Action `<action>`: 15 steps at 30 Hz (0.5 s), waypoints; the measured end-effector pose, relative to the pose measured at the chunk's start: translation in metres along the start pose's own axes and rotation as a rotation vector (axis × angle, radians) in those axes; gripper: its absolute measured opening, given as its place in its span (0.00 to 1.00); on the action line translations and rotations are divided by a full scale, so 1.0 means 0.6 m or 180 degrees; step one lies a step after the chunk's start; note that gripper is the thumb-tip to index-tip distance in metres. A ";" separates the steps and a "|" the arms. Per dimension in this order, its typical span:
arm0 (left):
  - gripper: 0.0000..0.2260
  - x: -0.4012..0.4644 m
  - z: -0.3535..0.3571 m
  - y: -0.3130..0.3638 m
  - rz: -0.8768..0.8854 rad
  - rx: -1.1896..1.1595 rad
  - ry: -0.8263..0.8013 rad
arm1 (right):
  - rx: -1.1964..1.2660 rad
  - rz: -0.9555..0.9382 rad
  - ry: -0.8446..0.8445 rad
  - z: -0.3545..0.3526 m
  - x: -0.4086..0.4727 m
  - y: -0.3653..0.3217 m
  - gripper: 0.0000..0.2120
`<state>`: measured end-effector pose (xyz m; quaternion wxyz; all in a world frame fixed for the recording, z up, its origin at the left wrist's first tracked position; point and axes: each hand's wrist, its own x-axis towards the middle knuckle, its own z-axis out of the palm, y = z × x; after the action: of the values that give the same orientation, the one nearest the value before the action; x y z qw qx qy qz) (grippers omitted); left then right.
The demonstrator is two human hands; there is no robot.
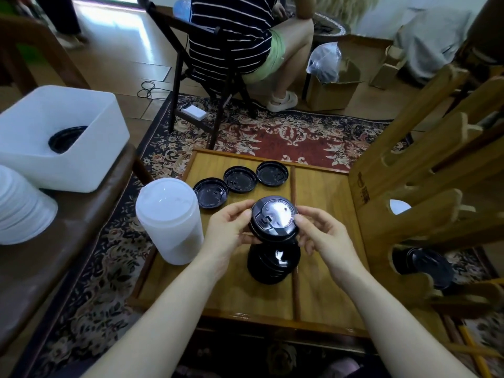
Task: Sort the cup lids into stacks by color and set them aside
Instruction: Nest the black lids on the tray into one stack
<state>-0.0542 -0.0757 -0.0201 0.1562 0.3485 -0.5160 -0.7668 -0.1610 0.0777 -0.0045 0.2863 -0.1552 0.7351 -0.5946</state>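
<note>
Black lids are showing everywhere: three single black lids [240, 179] are lying upside down in a row along the far edge of the wooden table [321, 241], one black stack [273, 264] is standing mid-table, and a small black bundle [274, 218] is hovering right above that stack. Left hand [227, 233] and right hand [324, 236] are both pinching it, fingertips curled on opposite rims. One white stack [170, 219] is standing at the table's left edge.

Dim interior, window glare, perhaps edge-warped
</note>
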 end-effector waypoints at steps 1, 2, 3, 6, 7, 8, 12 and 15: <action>0.12 -0.001 -0.001 0.001 0.0075 0.0295 0.0005 | 0.0040 0.0099 0.0006 -0.001 0.000 0.000 0.12; 0.12 -0.001 -0.003 0.000 0.0166 0.0604 0.0016 | 0.0077 0.0203 0.0002 -0.004 0.001 0.001 0.12; 0.11 -0.002 -0.004 -0.002 0.0254 0.0864 0.0018 | 0.0077 0.0289 -0.0013 -0.007 0.002 0.002 0.12; 0.14 -0.004 -0.005 -0.010 0.0410 0.1282 -0.0044 | -0.0313 0.0405 -0.0095 -0.015 0.004 0.009 0.10; 0.16 -0.004 -0.005 -0.013 0.0413 0.1442 -0.0040 | -0.0464 0.0410 -0.0124 -0.016 0.003 0.010 0.09; 0.16 -0.004 -0.005 -0.016 0.0417 0.1646 -0.0028 | -0.0578 0.0417 -0.0143 -0.016 0.003 0.012 0.09; 0.15 -0.007 -0.003 -0.025 0.0413 0.2292 -0.0040 | -0.1071 0.0456 -0.0240 -0.020 0.003 0.018 0.11; 0.14 -0.009 0.001 -0.030 0.0384 0.2457 -0.0065 | -0.1609 0.0483 -0.0323 -0.023 0.006 0.024 0.12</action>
<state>-0.0485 -0.0647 -0.0341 0.0533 0.3429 -0.7876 -0.5091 -0.1706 0.0902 -0.0173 0.3187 -0.1958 0.8545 -0.3605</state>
